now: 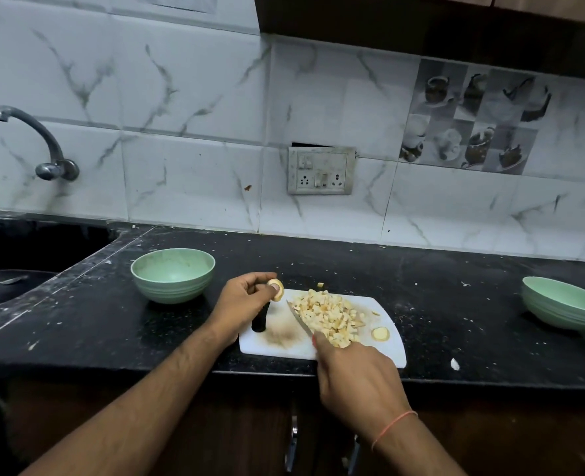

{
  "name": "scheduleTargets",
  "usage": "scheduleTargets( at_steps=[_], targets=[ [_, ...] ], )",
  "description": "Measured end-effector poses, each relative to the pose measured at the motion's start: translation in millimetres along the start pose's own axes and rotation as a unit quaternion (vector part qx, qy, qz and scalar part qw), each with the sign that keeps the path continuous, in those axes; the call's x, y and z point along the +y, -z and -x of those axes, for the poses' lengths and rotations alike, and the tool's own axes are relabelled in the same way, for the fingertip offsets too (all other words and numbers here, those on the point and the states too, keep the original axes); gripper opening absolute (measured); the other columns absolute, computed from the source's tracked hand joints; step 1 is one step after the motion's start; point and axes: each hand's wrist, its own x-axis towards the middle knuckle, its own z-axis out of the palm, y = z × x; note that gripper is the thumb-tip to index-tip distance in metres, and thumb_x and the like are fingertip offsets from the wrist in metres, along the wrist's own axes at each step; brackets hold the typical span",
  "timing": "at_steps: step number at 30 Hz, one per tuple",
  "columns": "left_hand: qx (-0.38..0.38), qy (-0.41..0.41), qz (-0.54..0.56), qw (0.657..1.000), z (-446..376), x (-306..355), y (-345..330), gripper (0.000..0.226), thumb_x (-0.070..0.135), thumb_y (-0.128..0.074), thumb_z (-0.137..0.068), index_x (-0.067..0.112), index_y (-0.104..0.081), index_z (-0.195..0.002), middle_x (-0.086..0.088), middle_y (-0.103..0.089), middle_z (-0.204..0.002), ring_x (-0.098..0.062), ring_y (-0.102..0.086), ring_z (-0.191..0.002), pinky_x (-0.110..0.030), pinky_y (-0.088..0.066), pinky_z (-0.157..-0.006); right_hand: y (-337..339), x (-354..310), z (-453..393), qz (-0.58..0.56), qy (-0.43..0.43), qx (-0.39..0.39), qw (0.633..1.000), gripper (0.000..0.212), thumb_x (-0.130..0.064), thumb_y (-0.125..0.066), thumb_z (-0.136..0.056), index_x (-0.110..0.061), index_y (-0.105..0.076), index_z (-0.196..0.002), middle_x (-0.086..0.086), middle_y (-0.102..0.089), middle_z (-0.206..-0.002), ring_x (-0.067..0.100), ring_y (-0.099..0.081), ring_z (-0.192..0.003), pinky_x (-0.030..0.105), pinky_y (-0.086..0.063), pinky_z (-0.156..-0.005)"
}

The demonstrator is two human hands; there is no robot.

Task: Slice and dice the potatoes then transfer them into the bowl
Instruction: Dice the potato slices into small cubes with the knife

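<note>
A white cutting board [384,352] lies at the front edge of the black counter. A heap of diced potato [327,316] covers its middle. One round slice [380,333] lies alone at the board's right end. My left hand [241,304] pinches a small potato piece [277,288] above the board's far left corner. My right hand [354,376] grips a knife, and the blade [299,319] points away along the left side of the heap. A green bowl [172,274], nothing visible in it, stands left of the board.
A second green bowl [564,305] sits at the far right of the counter. A sink [13,280] with a tap [40,142] lies to the left. A wall socket plate [321,170] is behind the board. Small scraps dot the counter [456,286].
</note>
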Motion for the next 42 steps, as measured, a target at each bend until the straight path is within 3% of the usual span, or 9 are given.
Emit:
scheduleTargets(
  at_steps=[4, 7, 10, 12, 16, 20, 27, 33, 42],
  targets=[
    [-0.023, -0.047, -0.139, 0.989, 4.9, -2.4, -3.2, 0.02, 0.022, -0.08, -0.092, 0.027, -0.08, -0.111, -0.003, -0.069, -0.072, -0.013, -0.057, -0.053, -0.027, -0.048, -0.056, -0.6, 5.3, -0.5, 0.007, -0.011, -0.001, 1.0, 0.053, -0.036, -0.034, -0.105, -0.033, -0.029, -0.157, 0.007, -0.068, -0.095, 0.034, -0.066, -0.087, 0.038, -0.036, -0.06],
    [-0.025, -0.089, -0.307, 0.947, 8.6, -2.4, -4.7, 0.023, 0.037, -0.08, -0.088, 0.037, -0.08, -0.111, 0.009, -0.076, -0.081, -0.003, -0.068, -0.071, -0.018, -0.053, -0.069, -1.4, 5.4, -3.3, 0.01, -0.017, 0.003, 1.0, 0.054, -0.036, -0.035, -0.104, -0.033, -0.029, -0.158, 0.006, -0.069, -0.096, 0.033, -0.067, -0.088, 0.038, -0.036, -0.06],
    [-0.014, -0.093, -0.374, 0.923, 8.1, -2.3, -3.5, 0.044, 0.065, -0.068, -0.079, 0.04, -0.08, -0.113, 0.018, -0.072, -0.089, -0.005, -0.066, -0.094, -0.03, -0.056, -0.089, -2.4, 4.0, -3.5, -0.011, -0.019, 0.011, 1.0, 0.05, -0.037, -0.034, -0.104, -0.034, -0.034, -0.155, 0.006, -0.069, -0.094, 0.033, -0.067, -0.088, 0.039, -0.04, -0.062],
    [-0.015, -0.089, -0.376, 0.922, 7.8, -1.3, -2.3, 0.055, 0.073, -0.063, -0.077, 0.039, -0.08, -0.116, 0.017, -0.068, -0.097, -0.007, -0.065, -0.099, -0.03, -0.053, -0.092, -1.6, 3.8, -2.5, -0.038, -0.021, 0.019, 0.999, 0.046, -0.04, -0.033, -0.105, -0.034, -0.039, -0.15, 0.005, -0.07, -0.094, 0.033, -0.067, -0.088, 0.04, -0.045, -0.065],
    [-0.05, -0.083, -0.381, 0.919, 10.8, -0.6, 4.4, 0.053, 0.058, -0.071, -0.082, 0.036, -0.075, -0.129, 0.019, -0.071, -0.118, -0.007, -0.062, -0.118, -0.03, -0.048, -0.107, 4.6, 4.8, 0.0, -0.084, -0.031, 0.033, 0.995, 0.044, -0.045, -0.03, -0.107, -0.036, -0.041, -0.149, 0.002, -0.07, -0.096, 0.029, -0.065, -0.092, 0.04, -0.048, -0.068],
    [-0.077, -0.092, -0.388, 0.914, 13.8, -0.3, 9.7, 0.056, 0.054, -0.075, -0.081, 0.035, -0.072, -0.134, 0.026, -0.072, -0.12, -0.002, -0.063, -0.121, -0.029, -0.049, -0.109, 8.9, 0.3, 0.0, -0.122, -0.037, 0.033, 0.991, 0.043, -0.044, -0.033, -0.106, -0.035, -0.045, -0.146, 0.0, -0.07, -0.097, 0.026, -0.065, -0.094, 0.039, -0.049, -0.07],
    [-0.068, -0.081, -0.366, 0.925, 14.7, -0.2, 8.8, 0.045, 0.04, -0.082, -0.085, 0.038, -0.074, -0.129, 0.03, -0.073, -0.109, 0.009, -0.064, -0.108, -0.011, -0.044, -0.093, 5.0, -9.0, -6.6, -0.152, -0.044, 0.042, 0.986, 0.035, -0.043, -0.035, -0.104, -0.032, -0.053, -0.132, -0.003, -0.069, -0.091, 0.023, -0.064, -0.087, 0.039, -0.051, -0.067],
    [-0.065, -0.071, -0.348, 0.932, 13.0, -2.0, 8.6, 0.043, 0.044, -0.085, -0.083, 0.04, -0.075, -0.125, 0.032, -0.074, -0.104, 0.007, -0.067, -0.102, -0.014, -0.048, -0.09, 3.9, -17.6, -16.1, -0.146, -0.04, 0.043, 0.988, 0.035, -0.04, -0.034, -0.105, -0.03, -0.054, -0.132, 0.001, -0.069, -0.094, 0.025, -0.063, -0.088, 0.04, -0.048, -0.067],
    [-0.067, -0.043, -0.308, 0.948, 7.1, -7.1, 12.3, 0.041, 0.033, -0.094, -0.077, 0.032, -0.081, -0.116, 0.021, -0.08, -0.098, 0.019, -0.067, -0.094, 0.004, -0.039, -0.077, -2.8, -31.5, -37.2, -0.052, -0.011, -0.021, 0.998, 0.062, -0.017, -0.041, -0.1, -0.021, -0.027, -0.16, 0.011, -0.066, -0.101, 0.034, -0.062, -0.093, 0.036, -0.033, -0.065]
  ],
)
